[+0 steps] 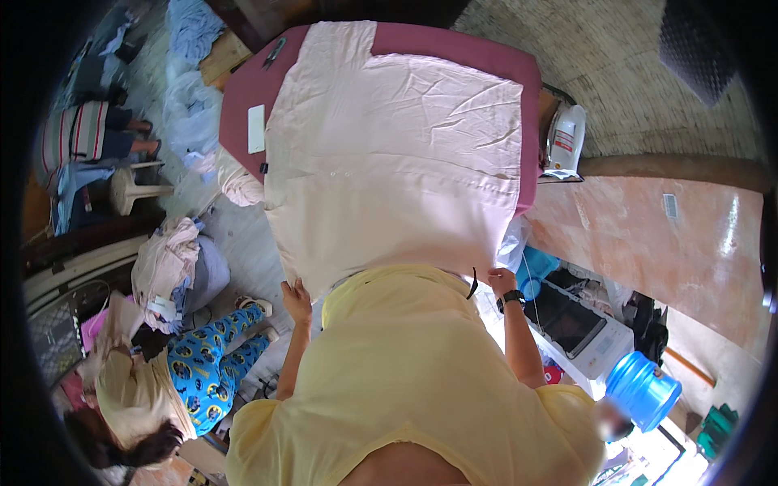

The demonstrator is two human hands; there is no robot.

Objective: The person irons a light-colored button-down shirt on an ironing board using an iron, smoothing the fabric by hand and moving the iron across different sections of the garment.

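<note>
A pale pink garment (pixel 397 186) lies spread over a maroon padded table (pixel 454 39). Its far part is creased, and the near part looks smoother and hangs over the front edge toward my body. At the garment's near left corner, my left hand (pixel 298 301) is closed on the cloth edge. My right hand (pixel 502 281), with a dark watch on the wrist, pinches the near right corner. Between the two hands the cloth's near edge meets my yellow shirt (pixel 405 348). A white flat rectangular item (pixel 256 129) and a small dark tool (pixel 274 53) rest on the table's left side.
A white appliance with a red label (pixel 565 138) stands at the table's right edge. Bundled clothes (pixel 166 263) are heaped at left, near a person in blue patterned trousers (pixel 207 368). Another person (pixel 97 134) is farther back. A blue water jug (pixel 644 390) sits at lower right.
</note>
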